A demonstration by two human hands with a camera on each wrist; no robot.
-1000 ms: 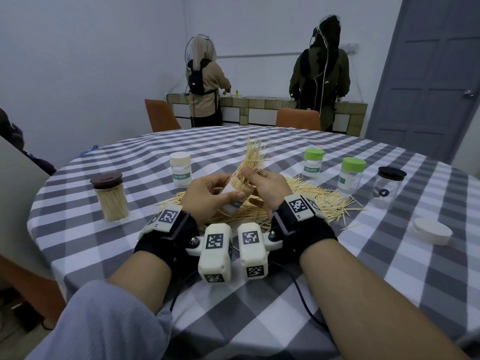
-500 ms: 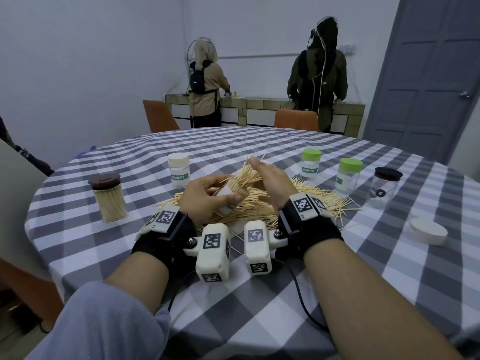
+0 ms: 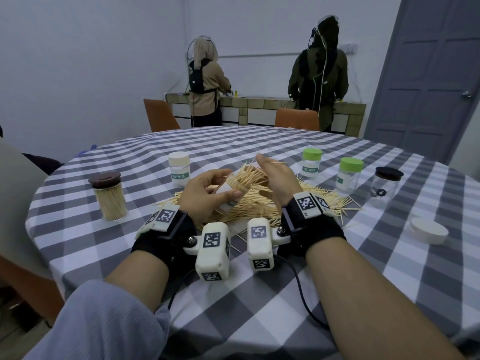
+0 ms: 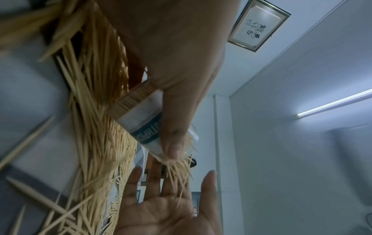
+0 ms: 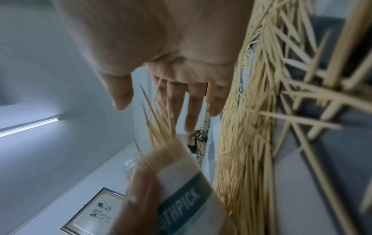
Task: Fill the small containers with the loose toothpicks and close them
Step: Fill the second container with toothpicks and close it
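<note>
My left hand (image 3: 205, 185) grips a small clear container (image 3: 227, 192) with a TOOTHPICK label, tilted with its mouth toward my right hand. A bundle of toothpicks (image 3: 249, 178) sticks out of that mouth. My right hand (image 3: 275, 175) is flat, fingers straight, palm facing the bundle's tips. In the left wrist view, my thumb lies across the container (image 4: 141, 124) and the right hand (image 4: 167, 206) faces the toothpick tips (image 4: 179, 171). The right wrist view shows straight fingers (image 5: 191, 103) over the toothpicks (image 5: 159, 127) and container (image 5: 181, 182). The loose toothpick pile (image 3: 259, 206) lies beneath both hands.
On the checked tablecloth stand a brown-lidded jar full of toothpicks (image 3: 110, 198), a cream-lidded container (image 3: 179, 168), two green-lidded containers (image 3: 311, 162) (image 3: 349, 176) and a dark-lidded clear jar (image 3: 387, 187). A loose white lid (image 3: 428, 229) lies right. Two people stand at the far counter.
My right hand let go of the upright toothpick bundle and flattened against its tips. The bundle now sits lower in the container, which is tilted further over.
</note>
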